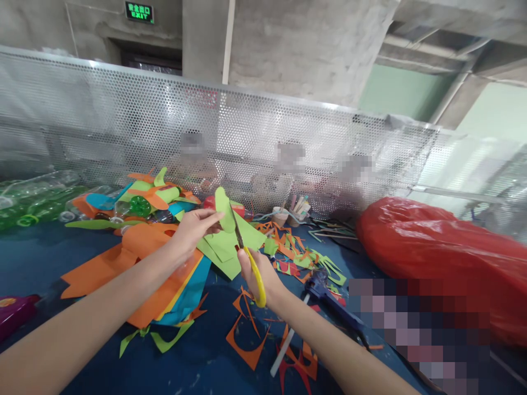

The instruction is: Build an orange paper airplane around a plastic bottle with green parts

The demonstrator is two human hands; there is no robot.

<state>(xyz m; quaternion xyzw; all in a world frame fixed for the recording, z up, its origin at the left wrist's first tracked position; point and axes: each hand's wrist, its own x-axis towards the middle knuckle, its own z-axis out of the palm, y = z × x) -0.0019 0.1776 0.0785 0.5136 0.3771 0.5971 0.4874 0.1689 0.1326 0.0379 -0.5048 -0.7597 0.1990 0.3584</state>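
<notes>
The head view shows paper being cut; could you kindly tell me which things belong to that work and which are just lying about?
Part of the cutting:
- yellow-handled scissors
- green paper piece
- probably the green sheets

Apparently just lying about:
- blue glue gun
- orange offcuts
- green bottles
- red plastic bundle
- purple object

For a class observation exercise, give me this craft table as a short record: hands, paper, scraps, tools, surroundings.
Left hand: holding light-green paper piece
Right hand: holding yellow-handled scissors, blades at the piece's right edge
Sheets: orange paper, blue paper, green sheets
Scraps: orange cut-outs, others green and red
Tool at right: blue glue gun
Far left: plastic bottles
Far right: red plastic covering
Behind: perforated screen
</notes>
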